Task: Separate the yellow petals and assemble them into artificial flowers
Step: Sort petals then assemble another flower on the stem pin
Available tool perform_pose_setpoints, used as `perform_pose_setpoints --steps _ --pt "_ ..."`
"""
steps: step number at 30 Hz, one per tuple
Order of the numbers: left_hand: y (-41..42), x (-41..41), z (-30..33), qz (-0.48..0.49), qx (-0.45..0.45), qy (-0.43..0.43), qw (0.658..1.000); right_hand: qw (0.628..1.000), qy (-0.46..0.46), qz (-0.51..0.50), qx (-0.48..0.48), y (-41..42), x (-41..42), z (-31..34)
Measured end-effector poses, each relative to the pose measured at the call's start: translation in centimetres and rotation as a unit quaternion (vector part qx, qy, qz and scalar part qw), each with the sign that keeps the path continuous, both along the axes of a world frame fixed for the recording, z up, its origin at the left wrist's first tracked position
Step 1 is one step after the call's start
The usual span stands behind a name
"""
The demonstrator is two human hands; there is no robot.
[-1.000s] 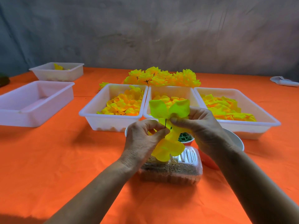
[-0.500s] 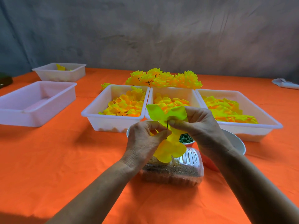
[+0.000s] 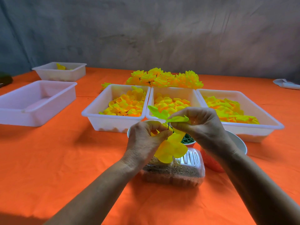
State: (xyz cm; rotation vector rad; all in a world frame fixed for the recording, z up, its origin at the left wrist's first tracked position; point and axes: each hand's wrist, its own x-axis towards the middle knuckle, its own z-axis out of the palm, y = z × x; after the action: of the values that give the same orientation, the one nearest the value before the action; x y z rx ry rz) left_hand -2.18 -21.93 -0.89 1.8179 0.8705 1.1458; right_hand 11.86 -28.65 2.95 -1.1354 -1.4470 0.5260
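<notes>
Seeing both hands mid-frame over the orange table (image 3: pixel 48 168). Left hand (image 3: pixel 144 142) pinches the yellow petal cluster (image 3: pixel 172 148) and a thin dark stem (image 3: pixel 168 125), fingers curled. Right hand (image 3: pixel 201 127) pinches a green-yellow petal piece (image 3: pixel 177 119) at the stem's top. The cluster hangs above a clear plastic container (image 3: pixel 186 172). Three white trays (image 3: pixel 103 120) of loose petals sit just behind; finished flowers (image 3: pixel 164 77) piled beyond them.

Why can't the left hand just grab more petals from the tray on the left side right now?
Probably not yet. The left hand is already pinching the yellow flower on its thin stem, with the right hand helping. The way to the petal tray looks free, but the hand is busy.
</notes>
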Motion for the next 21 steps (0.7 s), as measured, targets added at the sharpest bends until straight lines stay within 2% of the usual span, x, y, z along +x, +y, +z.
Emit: perform_pose_setpoints --steps 5,12,17,21 --pt "0.0 -0.1 0.0 -0.013 0.038 -0.008 0.999 0.99 -0.129 -0.045 0.045 -0.2 0.0 -0.1" --pt "0.0 -0.2 0.1 -0.036 0.052 -0.022 0.998 0.975 -0.197 -0.084 0.063 -0.1 0.1 -0.4" --pt "0.4 -1.2 0.3 -0.055 0.01 -0.035 0.998 0.96 -0.248 -0.092 0.089 -0.1 0.1 -0.6" --pt "0.6 -2.1 1.4 -0.082 -0.058 -0.107 0.989 0.958 -0.252 -0.099 0.092 -0.2 0.0 -0.6"
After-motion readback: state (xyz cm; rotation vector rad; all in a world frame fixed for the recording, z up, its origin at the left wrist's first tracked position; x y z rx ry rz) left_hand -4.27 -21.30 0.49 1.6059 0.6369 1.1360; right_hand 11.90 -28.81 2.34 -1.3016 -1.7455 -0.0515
